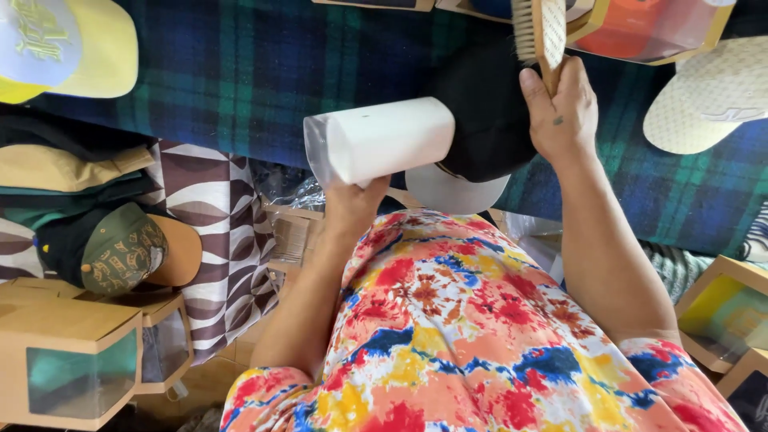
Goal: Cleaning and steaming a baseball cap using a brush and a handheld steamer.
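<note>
The left hand [350, 202] is closed around the lower side of a white roll [382, 140], fingers curled up behind it so that only the knuckles and thumb base show. The roll lies level, its clear plastic sleeve overhanging the end to the left of the fingers. The right hand [562, 112] is shut tight on the wooden handle of a brush [538, 30], thumb laid along the near side, with the bristle head standing above the fingers and bristles facing left.

Between the two hands sits a black cap [488, 112], crown just to the left of the right-hand fingers and pale brim [452, 190] just below and right of the left-hand fingers. It rests on a plaid cloth [240, 72].

Handling, as judged: the roll looks light and fairly stiff, and the plastic sleeve is likely slippery, so a grip round the white body is sounder than one on the sleeve. The brush is rigid and light; the handle is the proper hold. The cap is soft in the crown, firmer at the brim; the brim edge is the safest place to take it.

Appearance: the cap crown is plain matt black and rounded, and the brim underside is off-white.
</note>
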